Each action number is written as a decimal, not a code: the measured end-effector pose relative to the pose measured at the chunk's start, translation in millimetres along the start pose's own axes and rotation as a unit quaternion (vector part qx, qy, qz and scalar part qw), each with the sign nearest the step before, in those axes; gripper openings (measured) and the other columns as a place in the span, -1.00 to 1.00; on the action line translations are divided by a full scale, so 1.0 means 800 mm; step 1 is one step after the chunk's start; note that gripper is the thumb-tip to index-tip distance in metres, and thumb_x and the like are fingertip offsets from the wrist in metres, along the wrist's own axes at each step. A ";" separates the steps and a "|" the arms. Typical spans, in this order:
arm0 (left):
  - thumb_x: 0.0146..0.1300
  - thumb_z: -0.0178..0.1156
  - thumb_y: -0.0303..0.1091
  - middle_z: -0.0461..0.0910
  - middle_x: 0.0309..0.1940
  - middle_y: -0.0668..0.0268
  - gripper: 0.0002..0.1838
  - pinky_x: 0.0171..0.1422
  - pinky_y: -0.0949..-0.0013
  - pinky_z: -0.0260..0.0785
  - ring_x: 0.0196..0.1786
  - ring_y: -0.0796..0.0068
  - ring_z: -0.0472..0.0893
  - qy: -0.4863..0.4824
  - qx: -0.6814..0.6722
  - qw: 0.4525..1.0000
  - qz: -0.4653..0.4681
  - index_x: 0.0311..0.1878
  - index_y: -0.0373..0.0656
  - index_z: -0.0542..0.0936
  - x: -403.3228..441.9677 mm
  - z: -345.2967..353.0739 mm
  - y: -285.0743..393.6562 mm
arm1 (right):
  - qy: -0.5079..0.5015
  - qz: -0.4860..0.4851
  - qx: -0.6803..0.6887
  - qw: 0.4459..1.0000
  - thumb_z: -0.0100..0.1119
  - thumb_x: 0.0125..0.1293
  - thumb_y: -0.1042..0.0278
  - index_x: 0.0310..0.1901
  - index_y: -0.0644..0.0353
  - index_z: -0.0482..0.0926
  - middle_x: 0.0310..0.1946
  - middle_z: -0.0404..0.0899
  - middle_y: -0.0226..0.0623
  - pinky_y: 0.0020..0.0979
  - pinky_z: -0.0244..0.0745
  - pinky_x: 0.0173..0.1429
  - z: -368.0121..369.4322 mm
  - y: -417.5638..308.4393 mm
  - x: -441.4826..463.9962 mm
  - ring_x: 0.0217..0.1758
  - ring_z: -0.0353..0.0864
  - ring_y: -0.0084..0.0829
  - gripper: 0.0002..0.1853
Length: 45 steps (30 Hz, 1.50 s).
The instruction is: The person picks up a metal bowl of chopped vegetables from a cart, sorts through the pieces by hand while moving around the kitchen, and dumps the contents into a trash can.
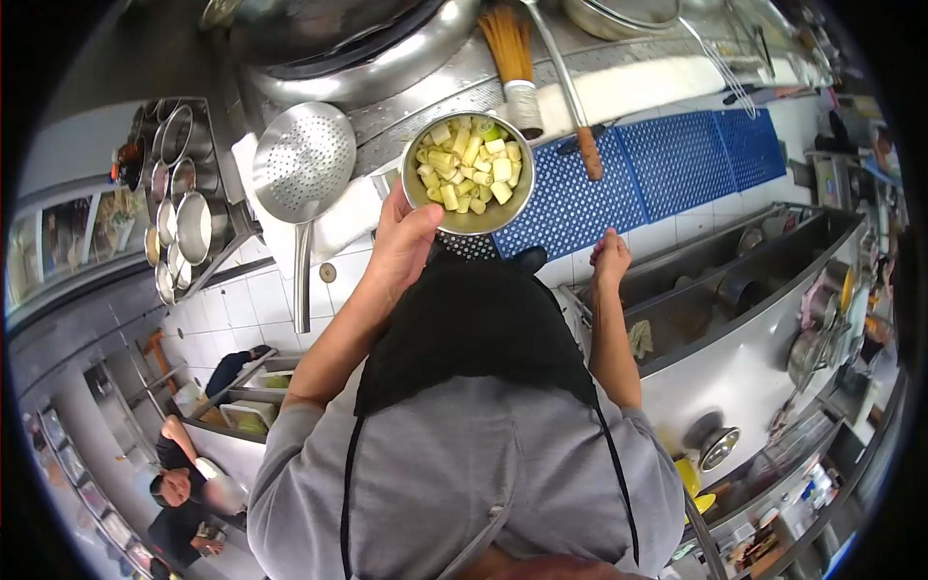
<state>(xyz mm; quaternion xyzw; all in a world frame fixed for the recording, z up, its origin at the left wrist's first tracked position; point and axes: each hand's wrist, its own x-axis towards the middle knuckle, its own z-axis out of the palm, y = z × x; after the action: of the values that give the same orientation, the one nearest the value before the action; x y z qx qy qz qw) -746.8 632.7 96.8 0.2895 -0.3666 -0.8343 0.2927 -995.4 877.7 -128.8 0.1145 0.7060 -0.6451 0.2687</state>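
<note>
My left hand [406, 235] is closed on the near-left rim of a round metal bowl [523, 193], thumb on top of the edge. The bowl holds chopped pale yellow-green vegetable pieces [469, 164], perhaps a stalk vegetable. At my right side, beside the metal sink counter, hangs my right hand [609, 259] with its fingers curled in; nothing shows in it. A perforated skimmer [305, 159] rests left of the bowl, its handle toward me. Just beyond the bowl lie a bamboo wok brush [509, 58] and a wooden-handled tool [587, 150].
A large wok [338, 39] sits on the stove ahead. Blue perforated matting [667, 159] covers floor tiles. Sinks [735, 290] stand to my right, stacked metal pots [184, 217] on a left shelf. Another person [179, 488] is at the lower left. A whisk [720, 68] hangs far right.
</note>
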 end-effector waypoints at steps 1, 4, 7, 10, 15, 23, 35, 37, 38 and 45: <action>0.08 0.54 -0.14 0.44 0.35 0.09 0.01 0.48 0.26 0.32 0.37 0.31 0.49 0.003 0.006 1.000 0.018 0.48 -0.36 0.20 -0.001 -0.008 0.009 | -0.024 -0.038 0.026 0.999 0.24 0.46 0.32 -0.34 0.11 0.52 -0.51 0.50 -0.51 -0.60 0.27 -0.53 0.038 -0.035 -0.030 -0.55 0.40 -0.70 -0.81; 0.08 0.53 -0.18 0.50 0.28 0.08 -0.05 0.44 0.28 0.33 0.32 0.35 0.52 0.021 0.009 0.999 0.038 0.43 -0.37 0.24 -0.005 -0.032 0.042 | -0.139 -0.218 0.009 0.966 0.30 0.38 0.51 -0.10 0.23 0.61 -0.39 0.57 -0.50 -0.63 0.35 -0.44 0.133 -0.143 -0.129 -0.48 0.44 -0.71 -0.88; 0.10 0.51 -0.25 0.55 0.16 0.06 -0.13 0.35 0.29 0.38 0.19 0.38 0.56 0.059 0.039 0.997 0.031 0.38 -0.39 0.26 -0.014 -0.057 0.066 | -0.224 -0.370 -0.026 0.901 0.35 0.31 0.59 -0.04 0.27 0.66 -0.35 0.62 -0.47 -0.70 0.35 -0.31 0.209 -0.215 -0.224 -0.41 0.47 -0.74 -0.79; 0.11 0.50 -0.28 0.56 0.08 0.08 -0.16 0.27 0.31 0.40 0.10 0.40 0.57 0.069 0.062 0.995 0.020 0.35 -0.40 0.27 -0.025 -0.085 0.081 | -0.317 -0.546 -0.199 0.750 0.38 0.22 0.59 -0.08 0.24 0.70 -0.23 0.70 -0.25 -0.51 0.55 -0.19 0.274 -0.262 -0.288 -0.29 0.68 -0.46 -0.78; 0.09 0.52 -0.32 0.56 -0.01 0.13 -0.18 0.16 0.37 0.45 0.02 0.43 0.57 0.049 0.076 0.996 0.000 0.32 -0.42 0.29 -0.048 -0.121 0.102 | -0.293 -0.633 -0.371 0.613 0.34 0.19 0.44 -0.12 0.19 0.68 -0.10 0.72 -0.21 -0.24 0.68 -0.16 0.357 -0.245 -0.337 -0.12 0.75 -0.16 -0.79; 0.09 0.52 -0.27 0.58 -0.04 0.13 -0.19 0.06 0.38 0.47 0.01 0.44 0.57 0.080 0.058 0.995 -0.018 0.31 -0.42 0.30 -0.068 -0.167 0.119 | -0.356 -0.617 -0.332 0.619 0.31 0.15 0.51 -0.12 0.20 0.68 -0.20 0.72 -0.23 -0.30 0.66 -0.29 0.398 -0.211 -0.352 -0.30 0.74 -0.26 -0.77; 0.15 0.47 -0.11 0.55 0.04 0.10 -0.18 0.10 0.34 0.48 0.06 0.39 0.57 0.123 0.013 0.992 -0.010 0.31 -0.41 0.31 -0.080 -0.213 0.121 | -0.521 0.045 0.051 0.851 0.03 0.41 0.51 -0.03 0.43 0.60 -0.18 0.68 -0.12 -0.43 0.68 -0.33 0.434 -0.228 -0.352 -0.23 0.77 -0.29 -0.77; 0.15 0.47 -0.14 0.54 0.03 0.11 -0.18 0.11 0.34 0.48 0.06 0.40 0.57 0.130 0.014 0.991 -0.004 0.31 -0.41 0.31 -0.080 -0.211 0.120 | -0.543 0.028 0.003 0.839 0.05 0.39 0.48 -0.08 0.34 0.64 -0.32 0.68 -0.19 -0.37 0.63 -0.36 0.437 -0.223 -0.350 -0.25 0.76 -0.29 -0.79; 0.14 0.48 -0.16 0.54 0.03 0.11 -0.19 0.11 0.34 0.48 0.06 0.40 0.57 0.135 0.018 0.991 -0.001 0.32 -0.41 0.30 -0.081 -0.208 0.121 | -0.570 0.010 -0.047 0.820 0.06 0.39 0.47 -0.09 0.32 0.65 -0.35 0.68 -0.22 -0.37 0.62 -0.36 0.435 -0.216 -0.337 -0.27 0.76 -0.30 -0.80; 0.13 0.50 -0.31 0.54 0.02 0.13 -0.23 0.15 0.34 0.45 0.06 0.44 0.55 0.139 0.034 0.989 0.044 0.31 -0.40 0.31 -0.075 -0.191 0.115 | -0.419 -0.465 -0.471 0.621 0.31 0.25 0.25 -0.17 0.35 0.62 -0.36 0.68 0.11 -0.03 0.61 -0.16 0.454 -0.210 -0.395 -0.32 0.71 0.10 -0.71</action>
<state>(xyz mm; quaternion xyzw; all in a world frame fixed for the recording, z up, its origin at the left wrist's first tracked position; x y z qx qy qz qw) -575.2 555.8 98.6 0.3957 -0.3632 -0.7593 0.3674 -734.7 559.1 172.5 -0.6541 0.6835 -0.2410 0.2166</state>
